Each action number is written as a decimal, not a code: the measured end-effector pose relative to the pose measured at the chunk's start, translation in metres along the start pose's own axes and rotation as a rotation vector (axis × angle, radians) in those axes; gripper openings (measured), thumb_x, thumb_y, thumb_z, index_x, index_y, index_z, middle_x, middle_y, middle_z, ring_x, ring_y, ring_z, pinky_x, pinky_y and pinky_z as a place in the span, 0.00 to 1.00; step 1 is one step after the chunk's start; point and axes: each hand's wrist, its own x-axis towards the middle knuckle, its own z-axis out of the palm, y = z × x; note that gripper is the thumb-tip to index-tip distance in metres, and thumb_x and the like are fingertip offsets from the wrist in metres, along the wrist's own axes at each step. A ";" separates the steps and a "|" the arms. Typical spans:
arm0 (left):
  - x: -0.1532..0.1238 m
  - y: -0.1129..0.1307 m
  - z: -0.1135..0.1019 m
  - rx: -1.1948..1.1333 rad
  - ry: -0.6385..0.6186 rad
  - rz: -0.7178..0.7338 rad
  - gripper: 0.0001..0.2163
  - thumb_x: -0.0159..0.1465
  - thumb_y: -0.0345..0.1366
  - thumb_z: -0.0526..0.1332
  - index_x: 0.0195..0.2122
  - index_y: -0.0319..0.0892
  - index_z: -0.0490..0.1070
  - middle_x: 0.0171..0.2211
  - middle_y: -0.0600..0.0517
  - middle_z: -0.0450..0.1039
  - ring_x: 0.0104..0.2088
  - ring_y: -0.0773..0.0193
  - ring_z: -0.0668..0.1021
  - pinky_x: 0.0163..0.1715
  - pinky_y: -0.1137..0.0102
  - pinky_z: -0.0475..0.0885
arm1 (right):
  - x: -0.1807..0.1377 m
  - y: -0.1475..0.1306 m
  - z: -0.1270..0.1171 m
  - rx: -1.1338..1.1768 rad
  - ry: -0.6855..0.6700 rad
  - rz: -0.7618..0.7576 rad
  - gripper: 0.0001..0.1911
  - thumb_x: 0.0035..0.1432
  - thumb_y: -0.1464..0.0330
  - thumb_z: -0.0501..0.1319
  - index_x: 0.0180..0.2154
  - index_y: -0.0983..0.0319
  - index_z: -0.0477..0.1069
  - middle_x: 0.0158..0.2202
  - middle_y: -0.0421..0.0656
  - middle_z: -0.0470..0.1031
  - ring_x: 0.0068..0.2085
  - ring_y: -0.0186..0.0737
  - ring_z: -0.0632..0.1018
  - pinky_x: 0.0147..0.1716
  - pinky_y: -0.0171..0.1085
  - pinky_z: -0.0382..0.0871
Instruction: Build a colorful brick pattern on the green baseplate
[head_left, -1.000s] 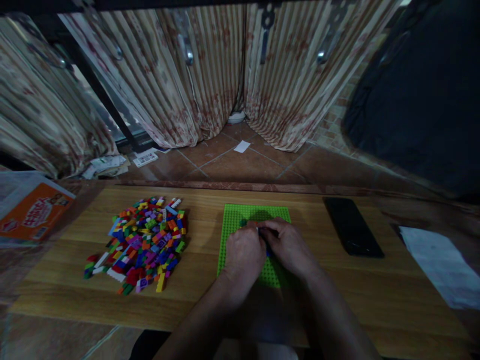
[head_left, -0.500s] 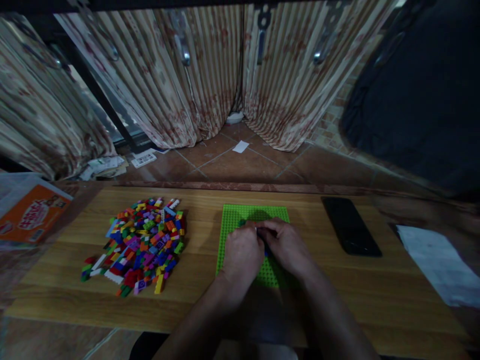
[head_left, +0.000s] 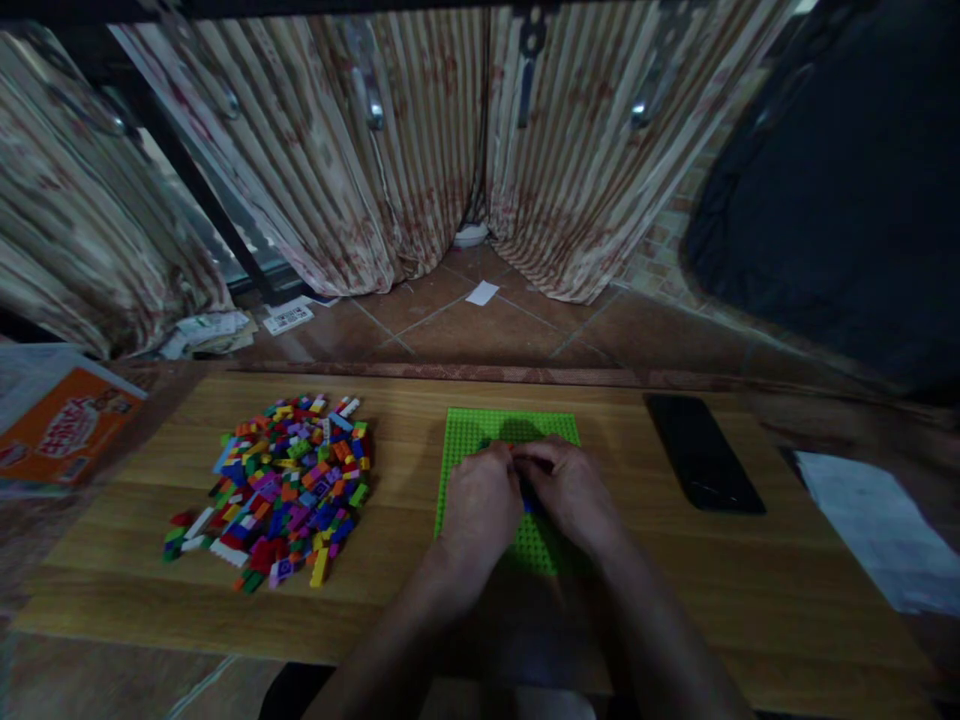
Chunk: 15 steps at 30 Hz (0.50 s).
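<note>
A bright green studded baseplate (head_left: 459,435) lies on the wooden table in front of me. Both my hands meet over its middle, fingers curled in and tips close together. My left hand (head_left: 484,492) and my right hand (head_left: 571,490) are closed around a small group of toy bricks on the plate, mostly hidden by the fingers. A dark green brick (head_left: 484,443) peeks out beyond the left knuckles, and a bit of a blue brick (head_left: 528,498) shows between the hands. Which brick each hand grips I cannot make out.
A loose pile of many-coloured toy bricks (head_left: 292,490) covers the table's left part. A black phone (head_left: 703,452) lies to the right of the plate. White paper (head_left: 877,520) is beyond the table's right edge, and an orange-labelled package (head_left: 67,425) sits beyond the left.
The hands stay over the same spot on the plate. Their fingers have shifted slightly, and a small red-orange bit now shows at the fingertips.
</note>
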 end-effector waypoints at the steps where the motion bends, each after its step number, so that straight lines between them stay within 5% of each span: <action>1: 0.001 -0.001 -0.001 -0.008 0.001 -0.006 0.08 0.64 0.29 0.54 0.38 0.42 0.73 0.35 0.48 0.80 0.38 0.58 0.81 0.37 0.68 0.72 | 0.000 0.000 0.000 0.005 0.005 0.003 0.12 0.59 0.71 0.57 0.35 0.58 0.80 0.36 0.43 0.79 0.37 0.40 0.78 0.40 0.39 0.68; 8: 0.000 -0.009 -0.009 0.076 0.027 -0.109 0.10 0.59 0.43 0.64 0.39 0.45 0.72 0.35 0.48 0.80 0.39 0.52 0.81 0.36 0.65 0.72 | -0.001 0.000 -0.001 0.037 0.025 0.073 0.09 0.57 0.70 0.60 0.36 0.59 0.79 0.36 0.42 0.79 0.37 0.40 0.78 0.40 0.39 0.68; 15: 0.000 -0.015 -0.008 0.073 0.006 -0.119 0.15 0.59 0.48 0.64 0.41 0.44 0.70 0.36 0.47 0.79 0.42 0.52 0.80 0.37 0.65 0.71 | 0.000 0.002 0.001 0.062 0.031 0.094 0.07 0.55 0.70 0.60 0.32 0.59 0.77 0.33 0.41 0.79 0.35 0.39 0.77 0.37 0.38 0.67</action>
